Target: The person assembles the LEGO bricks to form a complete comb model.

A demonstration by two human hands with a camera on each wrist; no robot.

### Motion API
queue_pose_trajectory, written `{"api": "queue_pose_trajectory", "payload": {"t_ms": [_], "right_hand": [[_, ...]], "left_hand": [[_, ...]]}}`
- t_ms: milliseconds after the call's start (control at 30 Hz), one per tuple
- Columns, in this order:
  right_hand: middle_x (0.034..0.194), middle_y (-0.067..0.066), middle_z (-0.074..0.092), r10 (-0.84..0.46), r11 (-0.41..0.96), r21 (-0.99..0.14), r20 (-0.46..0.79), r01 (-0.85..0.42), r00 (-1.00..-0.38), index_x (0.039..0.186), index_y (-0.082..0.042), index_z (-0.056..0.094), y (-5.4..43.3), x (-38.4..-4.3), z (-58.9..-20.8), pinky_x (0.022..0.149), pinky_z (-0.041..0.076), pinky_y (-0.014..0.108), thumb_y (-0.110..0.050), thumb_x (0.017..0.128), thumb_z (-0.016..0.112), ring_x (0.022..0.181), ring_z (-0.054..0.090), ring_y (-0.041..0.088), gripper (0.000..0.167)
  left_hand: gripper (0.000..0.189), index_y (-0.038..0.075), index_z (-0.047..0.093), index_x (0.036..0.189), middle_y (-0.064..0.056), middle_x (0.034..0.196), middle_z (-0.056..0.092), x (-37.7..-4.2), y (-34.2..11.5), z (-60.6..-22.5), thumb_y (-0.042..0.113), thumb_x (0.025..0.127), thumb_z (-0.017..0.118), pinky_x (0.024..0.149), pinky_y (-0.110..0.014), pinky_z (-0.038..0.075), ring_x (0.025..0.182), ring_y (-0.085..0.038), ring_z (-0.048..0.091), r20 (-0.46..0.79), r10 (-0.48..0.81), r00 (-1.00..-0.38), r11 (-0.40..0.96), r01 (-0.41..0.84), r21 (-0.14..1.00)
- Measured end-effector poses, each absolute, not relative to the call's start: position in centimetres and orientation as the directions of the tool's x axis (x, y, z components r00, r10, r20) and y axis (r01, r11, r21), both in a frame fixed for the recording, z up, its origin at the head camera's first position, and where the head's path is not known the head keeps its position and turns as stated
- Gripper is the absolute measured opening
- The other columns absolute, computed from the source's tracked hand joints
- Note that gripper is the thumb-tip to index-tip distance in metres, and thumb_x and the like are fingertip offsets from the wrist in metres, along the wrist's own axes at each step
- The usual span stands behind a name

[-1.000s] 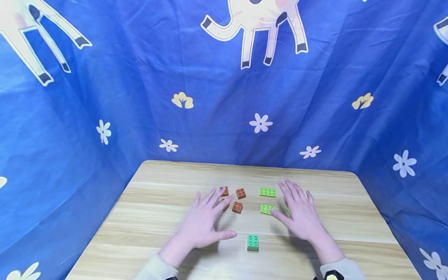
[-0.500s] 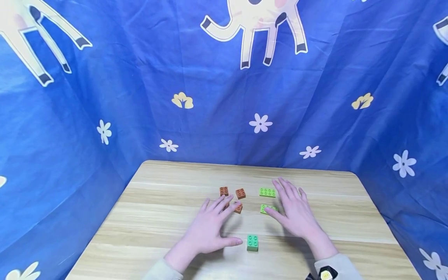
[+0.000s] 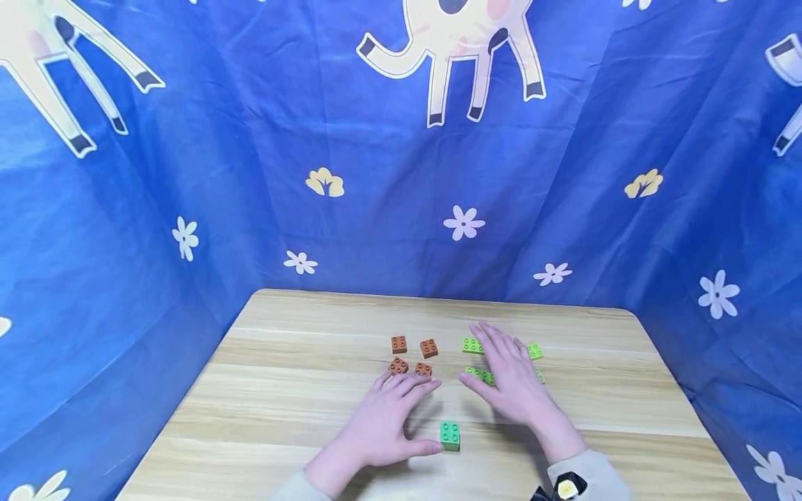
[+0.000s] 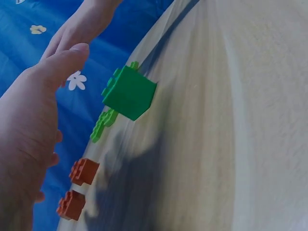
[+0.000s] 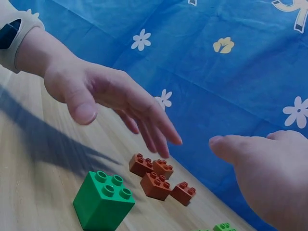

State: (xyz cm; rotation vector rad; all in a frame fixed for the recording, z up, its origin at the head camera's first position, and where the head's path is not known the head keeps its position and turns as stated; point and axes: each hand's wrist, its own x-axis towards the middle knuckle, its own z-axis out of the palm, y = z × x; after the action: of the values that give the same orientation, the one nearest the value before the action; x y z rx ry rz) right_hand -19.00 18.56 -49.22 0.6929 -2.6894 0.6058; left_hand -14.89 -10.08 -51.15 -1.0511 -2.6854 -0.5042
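Observation:
My left hand [image 3: 390,423] hovers over the table, fingers spread and holding nothing. Its thumb tip overlaps the left edge of the green brick [image 3: 450,436] in the head view; the right wrist view shows a gap between that thumb and the brick [image 5: 103,199]. Several brown bricks with studs [image 3: 399,344] lie just beyond the left fingertips. Over the lime-green flat bricks [image 3: 473,346], my right hand [image 3: 514,386] is held with fingers extended, partly hiding them. Nothing is in its grasp either.
The pieces lie on a light wood-grain table [image 3: 282,390]. A blue curtain [image 3: 388,229] printed with flowers and animals hangs behind the table and along both sides.
My left hand has moved right and nearer to me, uncovering the brown bricks, its thumb now at the green brick. The right hand has shifted left across the lime-green bricks. The bricks stay put.

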Motion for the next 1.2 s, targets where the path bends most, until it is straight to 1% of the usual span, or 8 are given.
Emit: {"api": "queue_pose_trajectory", "payload": {"t_ms": [233, 300, 500, 600, 767, 833, 1067, 1200], "right_hand": [[0.171, 0.005, 0.030, -0.419, 0.763, -0.343, 0.383, -0.548, -0.823, 0.169, -0.019, 0.024, 18.0, -19.2, -49.5, 0.119, 0.026, 0.066, -0.056, 0.099, 0.068, 0.151, 0.037, 0.036, 0.090], [0.171, 0.004, 0.031, -0.428, 0.754, -0.352, 0.377, -0.554, -0.821, 0.169, -0.021, 0.024, 17.8, -19.3, -49.5, 0.119, 0.027, 0.066, -0.056, 0.100, 0.067, 0.150, 0.037, 0.037, 0.089], [0.168, 0.006, 0.037, -0.450, 0.730, -0.381, 0.356, -0.567, -0.819, 0.168, -0.019, 0.029, 17.1, -19.4, -50.0, 0.116, 0.032, 0.066, -0.049, 0.099, 0.073, 0.148, 0.041, 0.038, 0.087], [0.167, 0.005, 0.038, -0.467, 0.719, -0.410, 0.313, -0.561, -0.827, 0.167, -0.020, 0.031, 16.8, -19.4, -50.1, 0.116, 0.032, 0.066, -0.049, 0.099, 0.072, 0.149, 0.041, 0.035, 0.085], [0.168, 0.003, 0.037, -0.488, 0.692, -0.491, 0.221, -0.528, -0.845, 0.167, -0.020, 0.033, 16.5, -19.7, -50.4, 0.120, 0.026, 0.066, -0.050, 0.101, 0.070, 0.153, 0.036, 0.030, 0.081], [0.167, 0.003, 0.038, -0.490, 0.684, -0.511, 0.206, -0.520, -0.847, 0.166, -0.019, 0.034, 16.4, -19.8, -50.6, 0.120, 0.025, 0.067, -0.048, 0.101, 0.070, 0.153, 0.036, 0.031, 0.080], [0.165, 0.001, 0.042, -0.486, 0.694, -0.512, 0.185, -0.506, -0.854, 0.165, -0.024, 0.037, 15.8, -20.2, -51.2, 0.121, 0.025, 0.065, -0.049, 0.100, 0.071, 0.152, 0.036, 0.027, 0.078], [0.162, 0.003, 0.047, -0.489, 0.693, -0.506, 0.193, -0.513, -0.851, 0.163, -0.026, 0.040, 15.3, -20.5, -51.7, 0.119, 0.027, 0.067, -0.048, 0.100, 0.072, 0.151, 0.038, 0.027, 0.074]], "left_hand": [[0.091, 0.028, 0.049, 0.157, 0.007, 0.150, 0.057, -14.5, -9.5, -52.0, 0.079, 0.084, 0.070, 0.115, -0.067, 0.034, 0.137, -0.019, 0.052, 0.279, 0.624, -0.730, 0.675, 0.684, 0.277], [0.090, 0.028, 0.050, 0.157, 0.008, 0.149, 0.058, -14.5, -9.4, -52.2, 0.078, 0.085, 0.070, 0.115, -0.066, 0.035, 0.136, -0.018, 0.053, 0.275, 0.627, -0.729, 0.669, 0.685, 0.289], [0.085, 0.028, 0.052, 0.155, 0.010, 0.146, 0.059, -14.3, -9.2, -52.8, 0.076, 0.087, 0.069, 0.114, -0.061, 0.039, 0.135, -0.015, 0.054, 0.259, 0.635, -0.727, 0.645, 0.684, 0.340], [0.083, 0.028, 0.054, 0.153, 0.012, 0.143, 0.061, -14.1, -9.0, -52.9, 0.078, 0.087, 0.067, 0.112, -0.057, 0.042, 0.134, -0.012, 0.055, 0.248, 0.639, -0.728, 0.637, 0.681, 0.362], [0.081, 0.030, 0.058, 0.150, 0.015, 0.138, 0.063, -14.1, -8.7, -53.1, 0.080, 0.087, 0.065, 0.108, -0.064, 0.044, 0.130, -0.010, 0.056, 0.213, 0.634, -0.744, 0.635, 0.657, 0.405], [0.079, 0.029, 0.059, 0.149, 0.015, 0.136, 0.064, -14.1, -8.7, -53.2, 0.078, 0.087, 0.067, 0.107, -0.064, 0.044, 0.128, -0.010, 0.057, 0.206, 0.631, -0.748, 0.634, 0.650, 0.419], [0.074, 0.024, 0.064, 0.145, 0.014, 0.131, 0.068, -14.6, -8.3, -53.3, 0.069, 0.087, 0.076, 0.101, -0.045, 0.052, 0.120, -0.007, 0.062, 0.243, 0.655, -0.716, 0.583, 0.683, 0.440], [0.068, 0.021, 0.068, 0.140, 0.013, 0.130, 0.069, -14.8, -8.1, -53.5, 0.062, 0.087, 0.080, 0.101, -0.040, 0.053, 0.118, -0.005, 0.063, 0.265, 0.670, -0.694, 0.538, 0.699, 0.471]]}}
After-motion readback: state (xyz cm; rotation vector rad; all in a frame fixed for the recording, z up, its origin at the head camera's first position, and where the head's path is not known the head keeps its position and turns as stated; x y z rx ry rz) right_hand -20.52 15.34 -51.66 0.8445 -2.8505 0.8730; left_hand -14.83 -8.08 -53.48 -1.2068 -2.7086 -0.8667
